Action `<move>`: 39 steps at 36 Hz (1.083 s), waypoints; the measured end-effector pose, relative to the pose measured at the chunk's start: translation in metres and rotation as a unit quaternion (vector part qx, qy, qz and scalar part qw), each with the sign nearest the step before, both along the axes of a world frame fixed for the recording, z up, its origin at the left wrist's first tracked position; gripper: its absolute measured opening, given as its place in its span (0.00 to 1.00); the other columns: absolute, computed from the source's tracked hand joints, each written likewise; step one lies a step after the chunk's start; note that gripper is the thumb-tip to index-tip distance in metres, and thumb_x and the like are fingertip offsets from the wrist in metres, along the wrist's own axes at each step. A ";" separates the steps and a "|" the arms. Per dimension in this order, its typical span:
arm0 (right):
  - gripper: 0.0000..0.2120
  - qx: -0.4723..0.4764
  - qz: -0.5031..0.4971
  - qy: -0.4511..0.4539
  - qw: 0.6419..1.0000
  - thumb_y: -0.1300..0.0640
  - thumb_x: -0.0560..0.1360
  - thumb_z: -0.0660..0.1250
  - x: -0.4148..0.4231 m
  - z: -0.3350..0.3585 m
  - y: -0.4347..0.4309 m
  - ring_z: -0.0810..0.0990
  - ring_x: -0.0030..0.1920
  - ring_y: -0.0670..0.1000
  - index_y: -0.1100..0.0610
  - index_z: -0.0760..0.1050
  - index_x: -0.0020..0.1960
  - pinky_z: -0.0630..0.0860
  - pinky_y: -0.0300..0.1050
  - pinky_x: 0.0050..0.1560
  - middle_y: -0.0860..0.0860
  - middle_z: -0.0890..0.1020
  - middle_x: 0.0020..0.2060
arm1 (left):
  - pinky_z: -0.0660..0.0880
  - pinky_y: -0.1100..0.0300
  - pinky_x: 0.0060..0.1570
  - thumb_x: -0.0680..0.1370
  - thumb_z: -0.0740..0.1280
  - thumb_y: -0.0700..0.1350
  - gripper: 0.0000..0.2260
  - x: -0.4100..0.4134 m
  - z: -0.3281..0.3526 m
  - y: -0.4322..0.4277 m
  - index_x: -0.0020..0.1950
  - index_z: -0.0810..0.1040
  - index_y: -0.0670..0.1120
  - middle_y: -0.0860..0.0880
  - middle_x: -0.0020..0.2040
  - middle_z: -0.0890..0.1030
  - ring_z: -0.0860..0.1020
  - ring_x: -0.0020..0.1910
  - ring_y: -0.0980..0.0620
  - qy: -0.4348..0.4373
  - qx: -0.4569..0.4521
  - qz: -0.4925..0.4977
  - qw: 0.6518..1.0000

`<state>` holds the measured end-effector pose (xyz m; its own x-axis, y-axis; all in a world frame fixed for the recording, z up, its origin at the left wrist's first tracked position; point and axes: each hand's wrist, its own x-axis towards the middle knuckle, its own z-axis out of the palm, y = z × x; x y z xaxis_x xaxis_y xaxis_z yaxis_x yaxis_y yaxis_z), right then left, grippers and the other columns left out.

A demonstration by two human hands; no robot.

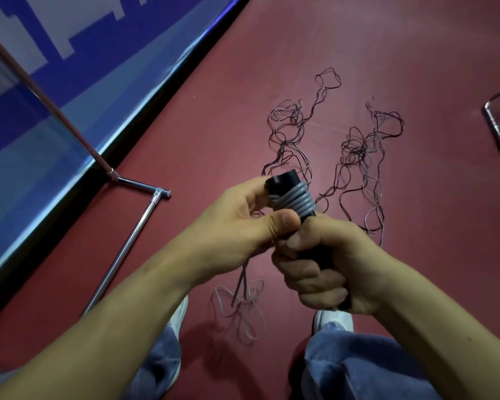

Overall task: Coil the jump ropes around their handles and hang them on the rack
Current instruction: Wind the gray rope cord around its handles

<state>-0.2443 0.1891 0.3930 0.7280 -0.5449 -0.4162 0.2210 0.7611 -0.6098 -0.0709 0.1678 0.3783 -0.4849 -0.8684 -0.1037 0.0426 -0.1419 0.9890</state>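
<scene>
The right hand [326,264] grips the handle [286,180], hiding its lower half; left hand [237,223] curls round grey rope [298,202] coiled there; loose ropes [358,151] tangle beyond

Left of the left hand [237,223], the rack's slanting pole [55,107] and floor bar [122,251] block the way, a blue board [70,90] behind them. Both hands grip one handle [285,180], leaving no gap between them. Beyond them tangled ropes [355,148] litter the floor [272,67]; more loops [241,308] lie beneath. Right of the right hand [326,267], open floor reaches a metal frame [495,122].
</scene>
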 end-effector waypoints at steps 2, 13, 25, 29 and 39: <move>0.11 0.033 0.028 -0.056 0.998 0.57 0.65 0.71 -0.003 -0.005 0.000 0.64 0.18 0.41 0.58 0.68 0.38 0.61 0.31 0.18 0.51 0.68 0.26 | 0.67 0.62 0.31 0.74 0.74 0.47 0.09 -0.003 0.003 0.002 0.52 0.80 0.47 0.49 0.38 0.78 0.71 0.35 0.49 0.021 0.002 0.000 1.000; 0.16 -0.111 -0.087 0.108 0.984 0.51 0.70 0.66 0.004 -0.009 -0.003 0.71 0.24 0.52 0.64 0.79 0.46 0.67 0.39 0.25 0.60 0.74 0.32 | 0.68 0.68 0.27 0.79 0.69 0.38 0.01 0.000 0.002 0.001 0.48 0.79 0.40 0.54 0.27 0.75 0.71 0.24 0.58 0.008 -0.008 0.104 0.994; 0.29 -0.021 -0.166 0.166 0.972 0.32 0.80 0.53 0.010 -0.005 -0.003 0.54 0.20 0.43 0.56 0.75 0.41 0.53 0.32 0.21 0.46 0.61 0.25 | 0.66 0.67 0.27 0.80 0.69 0.39 0.04 0.006 0.001 -0.006 0.54 0.81 0.41 0.52 0.28 0.75 0.67 0.27 0.55 0.008 -0.035 0.118 0.992; 0.28 0.100 -0.107 0.009 0.989 0.34 0.80 0.56 0.002 -0.003 -0.006 0.53 0.18 0.41 0.55 0.76 0.38 0.54 0.29 0.18 0.44 0.61 0.22 | 0.68 0.67 0.30 0.78 0.69 0.38 0.09 0.011 0.003 -0.008 0.57 0.80 0.39 0.55 0.29 0.76 0.69 0.28 0.56 0.022 -0.039 0.083 0.996; 0.28 0.219 0.021 -0.209 0.953 0.37 0.84 0.52 -0.003 -0.010 -0.004 0.57 0.20 0.41 0.60 0.72 0.43 0.55 0.33 0.19 0.48 0.65 0.25 | 0.67 0.65 0.29 0.74 0.70 0.41 0.11 0.006 0.005 -0.007 0.54 0.79 0.37 0.46 0.36 0.77 0.69 0.30 0.55 0.088 -0.022 0.049 0.995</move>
